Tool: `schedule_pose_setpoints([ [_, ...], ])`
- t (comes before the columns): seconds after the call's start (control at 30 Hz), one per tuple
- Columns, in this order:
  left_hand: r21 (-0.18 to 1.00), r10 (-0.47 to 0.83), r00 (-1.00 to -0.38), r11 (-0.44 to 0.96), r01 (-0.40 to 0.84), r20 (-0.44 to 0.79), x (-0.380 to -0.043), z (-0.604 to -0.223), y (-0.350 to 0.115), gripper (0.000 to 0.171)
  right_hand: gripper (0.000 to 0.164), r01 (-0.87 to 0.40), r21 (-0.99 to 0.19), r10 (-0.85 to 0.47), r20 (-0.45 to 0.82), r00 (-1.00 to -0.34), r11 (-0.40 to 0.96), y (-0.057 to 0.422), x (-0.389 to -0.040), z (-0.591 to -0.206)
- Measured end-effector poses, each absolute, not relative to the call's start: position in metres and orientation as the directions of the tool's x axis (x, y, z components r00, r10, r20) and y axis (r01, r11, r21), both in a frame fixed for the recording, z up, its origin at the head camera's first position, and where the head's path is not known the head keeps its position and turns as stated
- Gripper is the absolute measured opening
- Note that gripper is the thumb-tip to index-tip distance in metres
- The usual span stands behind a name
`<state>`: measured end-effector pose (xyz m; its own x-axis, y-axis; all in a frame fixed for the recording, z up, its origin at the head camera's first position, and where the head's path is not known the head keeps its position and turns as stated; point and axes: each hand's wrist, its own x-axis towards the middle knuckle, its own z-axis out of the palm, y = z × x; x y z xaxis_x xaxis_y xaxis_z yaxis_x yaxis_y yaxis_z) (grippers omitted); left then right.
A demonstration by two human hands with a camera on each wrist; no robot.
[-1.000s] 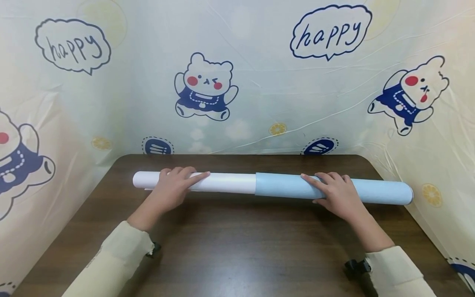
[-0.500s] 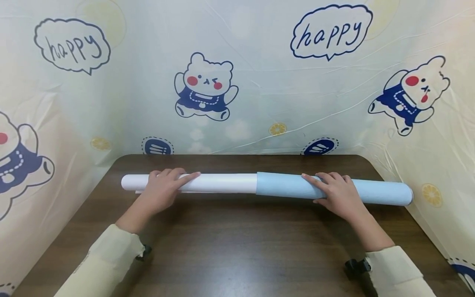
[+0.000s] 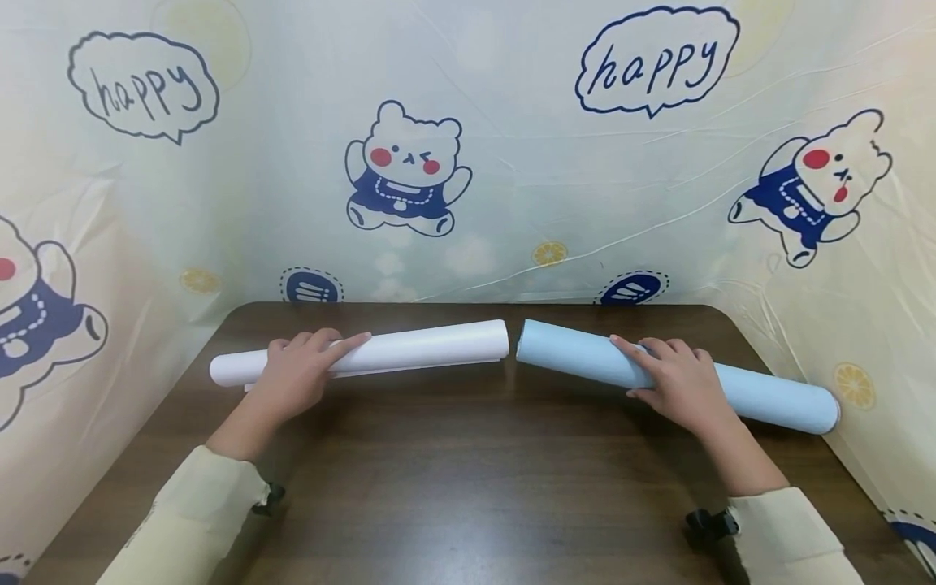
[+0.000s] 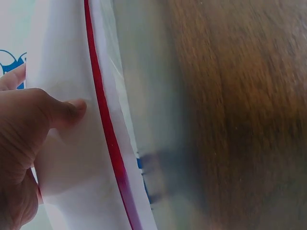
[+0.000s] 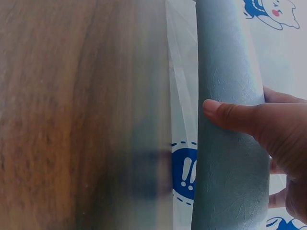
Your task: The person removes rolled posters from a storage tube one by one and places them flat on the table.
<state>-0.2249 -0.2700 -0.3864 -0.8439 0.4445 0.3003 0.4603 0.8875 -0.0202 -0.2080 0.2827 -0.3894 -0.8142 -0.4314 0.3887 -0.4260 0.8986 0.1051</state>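
White roll (image 3: 424, 346) is held left of middle in left grip (image 3: 296, 376), blue roll (image 3: 771, 396) mid-length in right grip (image 3: 682, 383); both kinda left-right, outer ends nearer.

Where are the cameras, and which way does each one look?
Head: on the person's head, facing forward and down at the table, white roll, blue roll and printed backdrop; left hand, right hand and sleeves show.
Left wrist: on that wrist, facing the white roll; the left hand partly shows.
Right wrist: on that wrist, facing the blue roll; the right hand partly shows.
Both wrist views share the table and backdrop.
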Motion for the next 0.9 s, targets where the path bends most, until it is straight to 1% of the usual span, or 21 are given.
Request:
schedule_pose_setpoints([
  [0.17, -0.023, 0.460, -0.831, 0.878, 0.478, 0.313, -0.226, -0.385, -0.267, 0.087, 0.090, -0.404, 0.107, -0.413, 0.377, -0.829, 0.908, 0.284, -0.208, -0.386],
  [0.3, -0.017, 0.459, -0.833, 0.879, 0.477, 0.310, -0.226, -0.383, -0.264, 0.088, 0.089, -0.376, 0.105, -0.388, 0.358, -0.849, 0.921, 0.287, -0.209, -0.384],
  [0.6, 0.012, 0.452, -0.850, 0.881, 0.473, 0.271, -0.229, -0.383, -0.256, 0.085, 0.091, -0.295, 0.018, -0.289, 0.266, -0.920, 0.955, 0.304, -0.215, -0.384],
  [0.77, 0.007, 0.464, -0.844, 0.875, 0.483, 0.271, -0.230, -0.383, -0.253, 0.085, 0.091, -0.215, -0.011, -0.208, 0.211, -0.955, 0.977, 0.318, -0.217, -0.384],
  [0.9, 0.011, 0.469, -0.842, 0.872, 0.489, 0.265, -0.231, -0.381, -0.250, 0.086, 0.091, -0.137, -0.062, -0.121, 0.208, -0.971, 0.989, 0.326, -0.216, -0.384],
])
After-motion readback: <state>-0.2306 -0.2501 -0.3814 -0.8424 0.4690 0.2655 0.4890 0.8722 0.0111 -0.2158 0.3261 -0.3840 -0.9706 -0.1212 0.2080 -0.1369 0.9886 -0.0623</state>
